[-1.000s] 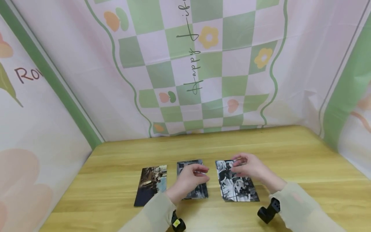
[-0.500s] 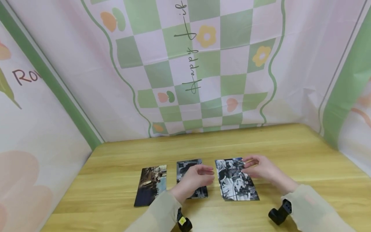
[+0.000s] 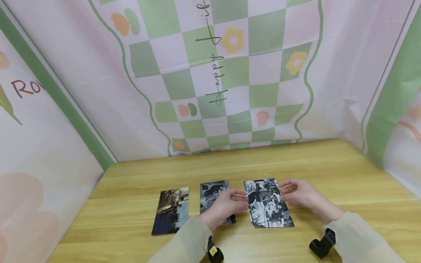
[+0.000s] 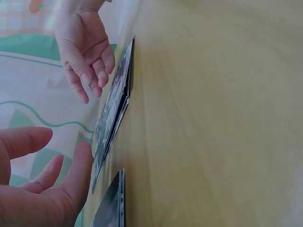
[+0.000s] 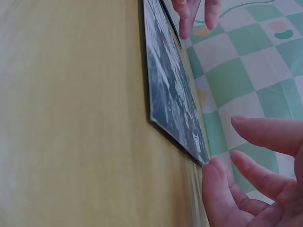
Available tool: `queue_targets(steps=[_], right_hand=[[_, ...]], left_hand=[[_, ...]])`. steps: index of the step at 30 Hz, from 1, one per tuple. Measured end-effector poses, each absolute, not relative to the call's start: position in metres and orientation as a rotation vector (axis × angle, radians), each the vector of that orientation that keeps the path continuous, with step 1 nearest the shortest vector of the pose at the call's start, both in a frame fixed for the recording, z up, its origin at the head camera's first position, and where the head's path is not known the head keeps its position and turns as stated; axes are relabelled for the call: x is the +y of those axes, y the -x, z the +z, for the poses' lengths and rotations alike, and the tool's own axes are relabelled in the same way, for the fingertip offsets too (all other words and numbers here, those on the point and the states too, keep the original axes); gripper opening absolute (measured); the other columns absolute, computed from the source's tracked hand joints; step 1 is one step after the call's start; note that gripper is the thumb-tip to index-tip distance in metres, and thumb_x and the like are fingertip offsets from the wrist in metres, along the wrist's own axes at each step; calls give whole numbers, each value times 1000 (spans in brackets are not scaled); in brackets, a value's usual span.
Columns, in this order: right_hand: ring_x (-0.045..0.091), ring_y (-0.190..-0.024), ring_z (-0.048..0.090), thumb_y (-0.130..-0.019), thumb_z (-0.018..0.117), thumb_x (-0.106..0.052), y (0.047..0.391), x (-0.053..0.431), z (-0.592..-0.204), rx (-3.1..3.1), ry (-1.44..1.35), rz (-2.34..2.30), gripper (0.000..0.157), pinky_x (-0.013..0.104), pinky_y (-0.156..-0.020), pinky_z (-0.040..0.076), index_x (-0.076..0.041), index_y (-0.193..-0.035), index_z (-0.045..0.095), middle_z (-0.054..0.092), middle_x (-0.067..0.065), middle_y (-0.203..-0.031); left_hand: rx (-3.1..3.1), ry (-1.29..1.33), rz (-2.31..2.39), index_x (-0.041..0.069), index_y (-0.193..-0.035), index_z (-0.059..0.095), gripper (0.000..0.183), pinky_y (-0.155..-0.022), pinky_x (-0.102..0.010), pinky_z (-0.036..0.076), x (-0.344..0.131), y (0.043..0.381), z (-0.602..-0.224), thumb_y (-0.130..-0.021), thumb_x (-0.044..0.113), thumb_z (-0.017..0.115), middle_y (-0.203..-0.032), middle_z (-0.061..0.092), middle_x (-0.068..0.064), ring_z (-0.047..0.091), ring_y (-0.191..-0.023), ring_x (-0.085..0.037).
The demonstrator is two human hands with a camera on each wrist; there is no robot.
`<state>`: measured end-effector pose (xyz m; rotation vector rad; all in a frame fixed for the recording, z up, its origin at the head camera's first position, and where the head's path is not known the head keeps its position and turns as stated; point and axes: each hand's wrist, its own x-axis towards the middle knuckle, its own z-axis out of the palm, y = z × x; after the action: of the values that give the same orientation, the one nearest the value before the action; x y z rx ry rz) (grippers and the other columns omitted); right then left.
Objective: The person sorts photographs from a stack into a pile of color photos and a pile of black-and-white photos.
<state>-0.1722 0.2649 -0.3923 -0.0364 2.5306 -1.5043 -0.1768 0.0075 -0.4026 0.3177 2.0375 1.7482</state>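
Note:
Three picture cards lie in a row on the wooden table [image 3: 138,190]. At the right is a black-and-white card [image 3: 268,208]; in the left wrist view its side shows layered edges, like a small stack [image 4: 113,106]. My left hand [image 3: 227,206] hovers at its left edge with loosely bent fingers, partly covering the middle grey card [image 3: 208,195]. On the opposite side, my right hand [image 3: 304,195] has its fingertips right at the stack's right edge, thumb apart from the fingers [image 5: 218,184]. Furthest left is a coloured card [image 3: 172,212], dark at its near end.
Behind the table hangs a green-and-white checked cloth [image 3: 233,73] with flowers and lettering. Printed cloth walls [image 3: 49,146] stand at both sides. Each wrist carries a small black camera [image 3: 320,248].
My right hand has moved right, off the top of the right-hand stack to its right edge. My left hand has shifted right from over the middle card to the stack's left edge.

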Motion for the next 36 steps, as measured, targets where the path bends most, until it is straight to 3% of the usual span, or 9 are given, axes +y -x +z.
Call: queue_targets(steps=[36], right_hand=[[15,-83,62,-81,69,-3,173,265,-400,2480,-17,-1520,49,33,-73,59,16,-121,47,60,23,-106]], left_hand=[[2056,-249,1739,-2,-115,59,31,-80,-28,57,11,175,-410,-85,-1,64,-107,65,-13,63,-88,-13]])
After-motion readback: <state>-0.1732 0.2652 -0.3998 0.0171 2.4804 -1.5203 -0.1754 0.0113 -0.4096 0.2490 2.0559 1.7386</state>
